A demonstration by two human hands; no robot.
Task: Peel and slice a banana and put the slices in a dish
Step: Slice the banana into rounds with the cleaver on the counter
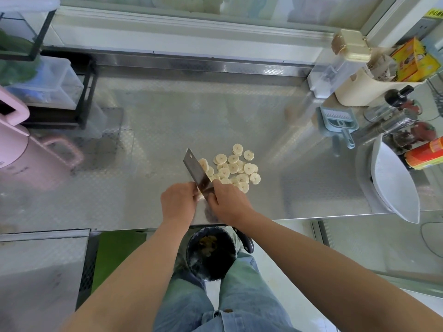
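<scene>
While a dark bin (211, 252) stands below the bench (96, 188) edge, both hands meet at that edge; the right hand (227, 204) grips the cleaver (195, 168) handle; the left hand (178, 202) curls against the blade's left side, its hold unclear; banana slices (233, 168) lie heaped right of the blade; a white dish (393, 185) sits well apart, far right.
</scene>
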